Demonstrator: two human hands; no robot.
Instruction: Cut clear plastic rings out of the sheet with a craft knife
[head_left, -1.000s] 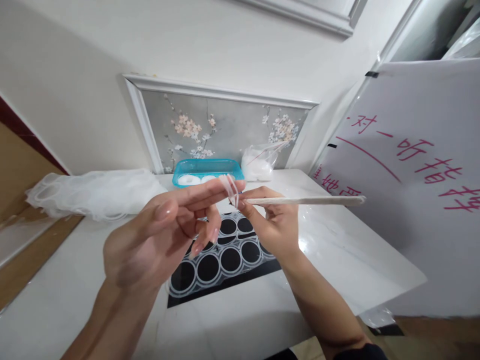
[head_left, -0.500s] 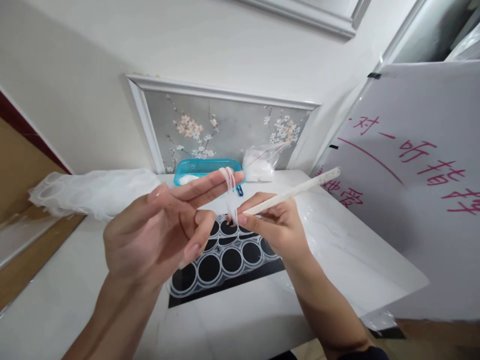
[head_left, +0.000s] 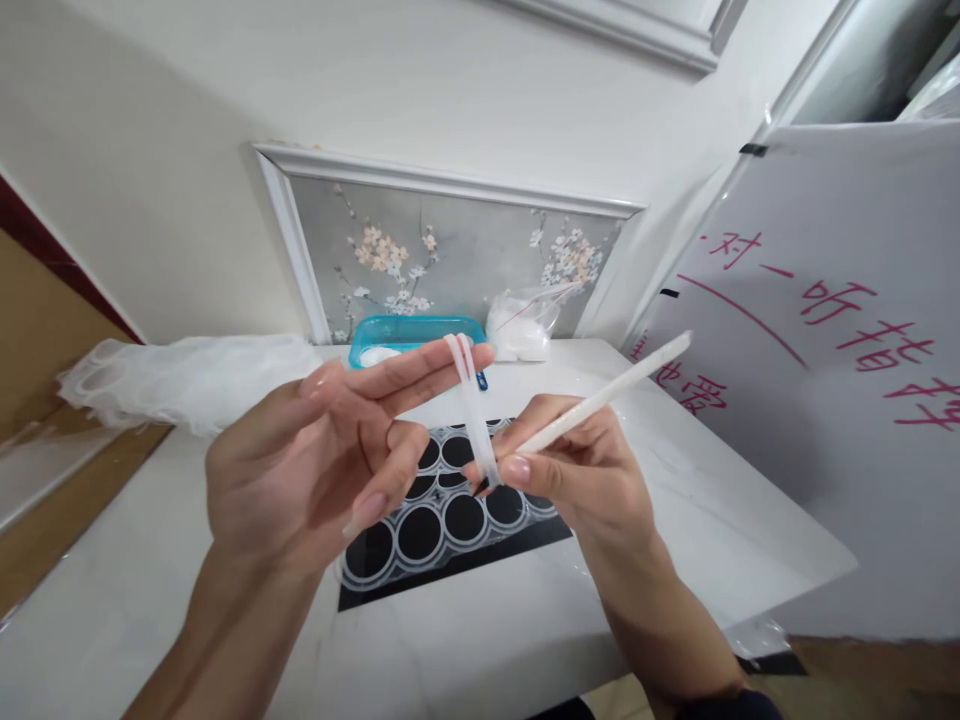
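My left hand (head_left: pixel 300 460) is palm-up, with two fingers stretched out together and the others curled. White stretchy loops (head_left: pixel 474 415), like a soft band or thread, pass around those two fingers near their tips. They run down to my right hand (head_left: pixel 585 460), which pinches a slim white stick (head_left: pixel 607 390) between thumb and fingers. The stick slants up to the right; a small dark tip shows at its lower end, where the loops meet it. Below the hands lies a clear tray of round cells (head_left: pixel 463 518) on a black sheet (head_left: pixel 450 588).
On the white table (head_left: pixel 720 500) stand a turquoise tray (head_left: pixel 420 328) and a clear bag of white material (head_left: pixel 521 330) at the back. A translucent white plastic bundle (head_left: pixel 187 385) lies left. A white board with red writing (head_left: pixel 825 420) stands at right, and a floral panel (head_left: pixel 465 240) hangs behind.
My right hand has moved down and slightly right with the stick, drawing the loops longer and tighter. My left hand has stayed nearly still.
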